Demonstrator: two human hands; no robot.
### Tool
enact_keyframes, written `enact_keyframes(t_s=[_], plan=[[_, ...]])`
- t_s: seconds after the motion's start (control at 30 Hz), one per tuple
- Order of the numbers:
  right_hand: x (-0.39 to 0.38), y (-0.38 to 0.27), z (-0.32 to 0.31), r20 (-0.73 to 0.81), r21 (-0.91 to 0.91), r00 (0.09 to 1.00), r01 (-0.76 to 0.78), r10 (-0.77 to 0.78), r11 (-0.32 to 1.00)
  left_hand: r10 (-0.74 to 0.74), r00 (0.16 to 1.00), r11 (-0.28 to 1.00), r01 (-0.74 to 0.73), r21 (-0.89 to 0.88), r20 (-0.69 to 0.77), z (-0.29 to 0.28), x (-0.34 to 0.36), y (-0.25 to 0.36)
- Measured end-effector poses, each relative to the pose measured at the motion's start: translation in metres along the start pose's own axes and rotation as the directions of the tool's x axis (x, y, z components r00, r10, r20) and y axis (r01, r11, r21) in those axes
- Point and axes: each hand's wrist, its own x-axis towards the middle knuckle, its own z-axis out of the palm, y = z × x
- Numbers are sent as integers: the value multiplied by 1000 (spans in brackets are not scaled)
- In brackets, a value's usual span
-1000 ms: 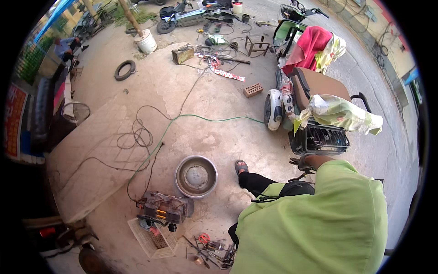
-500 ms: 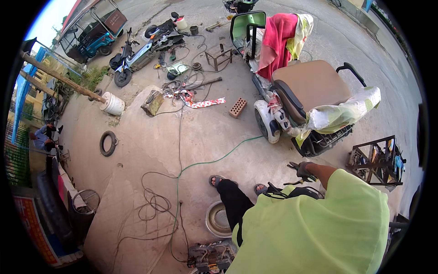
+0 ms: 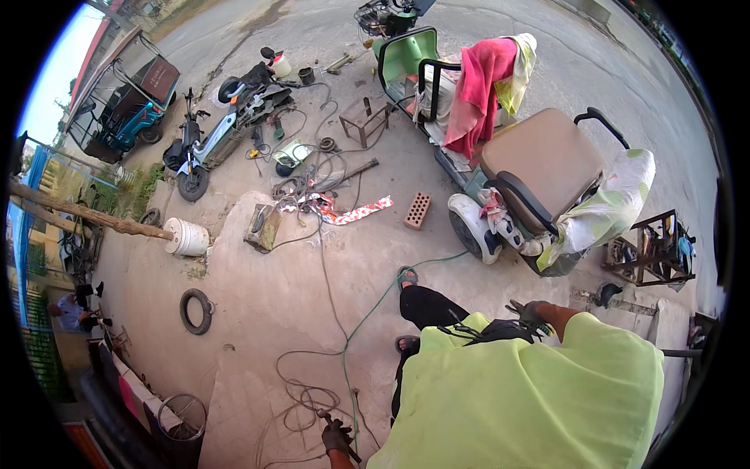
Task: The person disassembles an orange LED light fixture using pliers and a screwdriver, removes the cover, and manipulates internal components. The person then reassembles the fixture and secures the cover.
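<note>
Fingers [image 3: 534, 311] look curled closed both sides (exact grip too small to tell), tan-seated scooter [image 3: 512, 160] upper right untouched, gripping done but use not begun, rest unclear: left hand [image 3: 337, 438], lower centre, holds a hammer-like tool [image 3: 323, 414], right hand [image 3: 533, 314], right of centre, a plier-like tool [image 3: 516, 308].

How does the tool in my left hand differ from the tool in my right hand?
The left-hand tool shows one blunt, knobby end, while the right-hand tool shows a forked end. The left-hand tool is near the picture's lower edge; the right-hand tool is higher. Both are held, by the left hand and the right hand respectively.
</note>
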Motion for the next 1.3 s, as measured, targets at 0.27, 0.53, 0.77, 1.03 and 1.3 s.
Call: enact_keyframes(t_s=[0.27, 0.53, 0.77, 1.03, 1.3], plan=[[83, -87, -124, -93, 42, 993, 73, -69, 996, -116, 993, 992, 114, 60, 28, 57, 56, 130], [43, -203, -316, -300, 631, 949, 126, 91, 765, -42, 982, 892, -47, 449, 185, 156, 76, 264], [74, -237, -345, -208, 627, 965, 5, 162, 779, 8, 973, 873, -119, 473, 229, 194, 146, 424], [158, -269, -325, 92, -272, 960, 279, -264, 921, 40, 962, 825, -185, 534, 271, 197, 235, 592], [197, -328, -404, -50, -229, 864, 479, -502, 847, 74, 934, 728, -290, 621, 349, 199, 284, 720]])
